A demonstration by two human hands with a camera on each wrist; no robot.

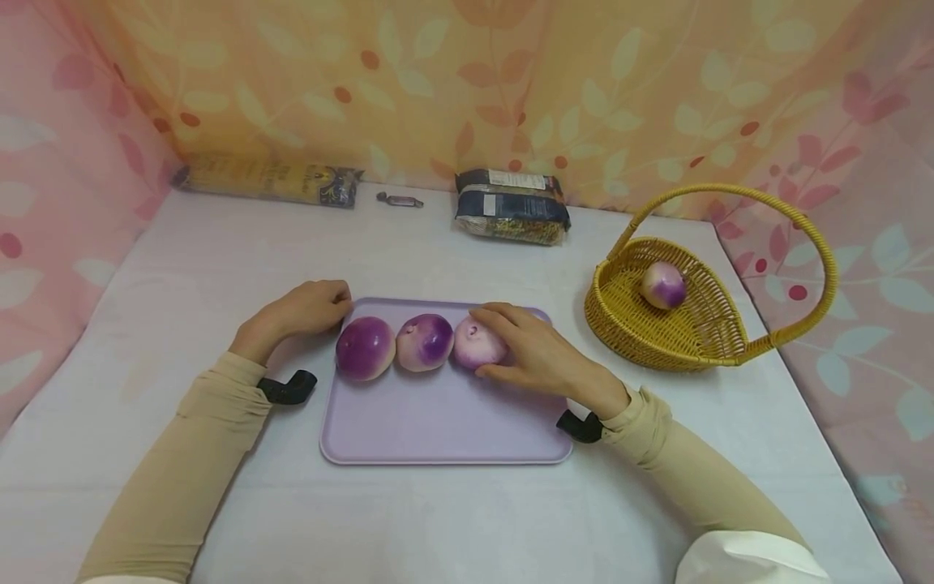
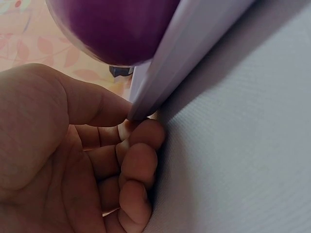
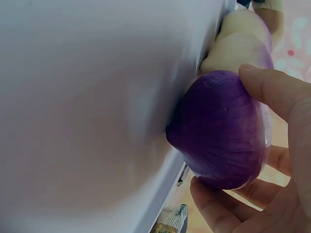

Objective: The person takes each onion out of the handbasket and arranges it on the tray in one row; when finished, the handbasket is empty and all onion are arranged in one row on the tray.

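- The left hand (image 1: 310,312), fingers curled, touched the lavender tray's (image 1: 438,430) far-left corner on the table (image 1: 182,268).
- Three purple onions sat in a row on the tray; the right hand (image 1: 536,353) clasped the rightmost onion (image 1: 474,345), partly hiding it.
- A fourth onion (image 1: 662,285) lay in the wicker basket (image 1: 657,341).

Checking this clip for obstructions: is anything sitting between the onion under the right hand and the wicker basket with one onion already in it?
Nothing visible. The right hand grips the rightmost onion on the tray, and only bare tablecloth lies between the tray's right edge and the basket. The basket's arched handle stands on its far side.
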